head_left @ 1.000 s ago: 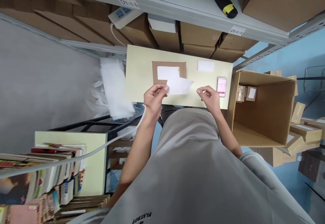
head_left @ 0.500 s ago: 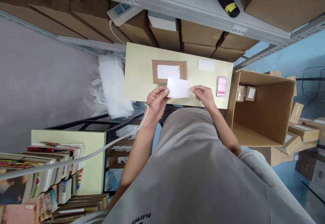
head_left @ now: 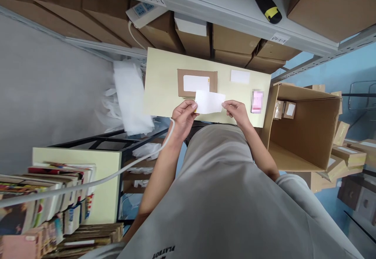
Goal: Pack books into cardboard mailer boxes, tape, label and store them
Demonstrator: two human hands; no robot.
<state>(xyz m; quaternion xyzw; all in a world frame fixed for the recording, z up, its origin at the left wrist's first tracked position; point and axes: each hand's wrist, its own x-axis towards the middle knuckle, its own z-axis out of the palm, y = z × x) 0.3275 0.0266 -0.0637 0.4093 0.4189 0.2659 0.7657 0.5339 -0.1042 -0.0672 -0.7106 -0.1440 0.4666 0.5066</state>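
Between my two hands a white paper slip (head_left: 209, 102) is held up over the near edge of the pale yellow table (head_left: 161, 86). My left hand (head_left: 185, 116) pinches its left end between thumb and fingers. At the right end, the thumb and forefinger of my right hand (head_left: 235, 111) close on the corner. Just beyond the slip lies a flat cardboard box (head_left: 181, 83) with a white label (head_left: 195, 83) on top; the slip hides part of its near edge. A white card (head_left: 240, 76) and a phone with a pink screen (head_left: 257, 101) lie to the right.
An open carton (head_left: 304, 127) holding small boxes stands right of the table. White wrapping (head_left: 131, 98) hangs at the left. Behind is a shelf with cartons, a power strip (head_left: 145, 13) and a black-yellow handle (head_left: 264, 2). A grey cable (head_left: 123, 169) crosses by my left wrist.
My right hand has shifted slightly to the right with its end of the paper slip, which looks a little more spread out. The whole view has moved slightly.
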